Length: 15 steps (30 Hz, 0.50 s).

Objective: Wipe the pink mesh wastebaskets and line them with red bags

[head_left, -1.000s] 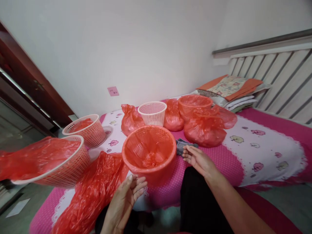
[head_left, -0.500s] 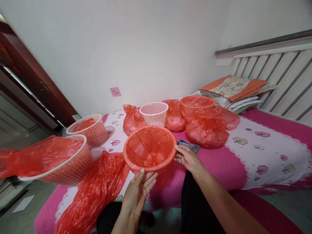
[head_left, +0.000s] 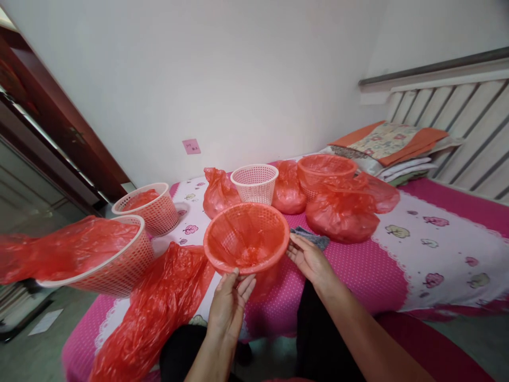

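A round mesh basket lined with a red plastic bag [head_left: 222,265] sits at the front edge of the bed, the bag folded over its rim. My left hand [head_left: 230,300] grips the near rim, thumb on top and fingers beneath. On the right side of the same rim, my right hand [head_left: 310,260] has its thumb over the edge and its fingers against the outer wall. The bag's crumpled bottom shows inside the basket. To the left of my left hand lies a loose red plastic bag [head_left: 159,307], hanging over the bed's edge.
Two pink mesh baskets with red bags, one nearer [head_left: 115,281] and one farther [head_left: 157,215], stand on the left. Behind are a white mesh basket [head_left: 256,188], a red-covered basket [head_left: 326,170] and filled red bags [head_left: 342,220]. A grey cloth [head_left: 312,237] lies right of the held basket.
The scene has shifted slightly to the right in view. Both hands keep hold of the lined basket's rim, and the other things stay where they were.
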### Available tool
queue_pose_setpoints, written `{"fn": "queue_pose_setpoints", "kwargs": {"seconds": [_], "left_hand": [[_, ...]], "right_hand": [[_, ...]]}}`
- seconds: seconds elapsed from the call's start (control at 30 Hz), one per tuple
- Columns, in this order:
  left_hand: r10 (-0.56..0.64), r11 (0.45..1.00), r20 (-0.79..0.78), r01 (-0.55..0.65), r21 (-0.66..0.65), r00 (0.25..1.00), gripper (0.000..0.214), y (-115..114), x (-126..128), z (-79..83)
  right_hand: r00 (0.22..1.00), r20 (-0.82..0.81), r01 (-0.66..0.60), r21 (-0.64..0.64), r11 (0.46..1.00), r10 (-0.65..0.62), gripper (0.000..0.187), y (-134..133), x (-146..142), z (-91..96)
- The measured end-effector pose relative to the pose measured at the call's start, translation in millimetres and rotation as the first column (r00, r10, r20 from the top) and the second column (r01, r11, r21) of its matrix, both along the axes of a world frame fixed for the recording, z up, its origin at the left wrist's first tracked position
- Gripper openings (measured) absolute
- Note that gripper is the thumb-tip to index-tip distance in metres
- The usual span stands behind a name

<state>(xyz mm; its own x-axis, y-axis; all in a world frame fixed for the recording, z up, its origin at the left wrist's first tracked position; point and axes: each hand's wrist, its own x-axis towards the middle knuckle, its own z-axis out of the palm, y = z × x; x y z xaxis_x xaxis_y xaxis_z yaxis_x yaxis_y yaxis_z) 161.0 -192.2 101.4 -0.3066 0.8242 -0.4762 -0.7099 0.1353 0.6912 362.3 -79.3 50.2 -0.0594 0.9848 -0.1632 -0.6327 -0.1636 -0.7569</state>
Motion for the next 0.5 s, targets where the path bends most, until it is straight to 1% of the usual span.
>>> {"fn": "queue_pose_setpoints", "kwargs": {"seconds": [0.1,0.13,0.23,0.3,0.37,0.5], "left_hand": [[0.004,1.000,0.004,-0.005,0.010,1.000,0.011,-1,3,1.7],[0.007,1.000,0.007,-0.007,0.008,1.000,0.011,-1,4,2.3],[0.001,1.000,0.012,-0.001,0.022,1.000,0.012,-3,5,2.6],[0.003,0.999,0.008,-0.004,0.047,1.000,0.014,-5,6,1.2],[0.002,0.998,0.001,-0.002,0.069,1.000,0.017,-6,6,-0.9],[-0.016,0.997,-0.014,0.017,0.081,1.000,0.022,-8,6,-3.9]], "right_hand": [[0.999,0.039,0.011,-0.037,0.999,-0.009,0.029,-12,7,-2.1],[0.999,0.041,-0.016,-0.052,0.999,0.018,0.029,-18,8,-1.8],[0.987,0.008,-0.157,-0.083,0.984,0.159,0.034,-38,1,2.9],[0.980,-0.028,-0.201,-0.087,0.976,0.199,0.039,-46,-8,7.9],[0.983,-0.064,-0.178,-0.081,0.981,0.173,0.043,-48,-14,12.0],[0.994,-0.090,-0.073,-0.071,0.995,0.067,0.045,-40,-17,13.5]]}}
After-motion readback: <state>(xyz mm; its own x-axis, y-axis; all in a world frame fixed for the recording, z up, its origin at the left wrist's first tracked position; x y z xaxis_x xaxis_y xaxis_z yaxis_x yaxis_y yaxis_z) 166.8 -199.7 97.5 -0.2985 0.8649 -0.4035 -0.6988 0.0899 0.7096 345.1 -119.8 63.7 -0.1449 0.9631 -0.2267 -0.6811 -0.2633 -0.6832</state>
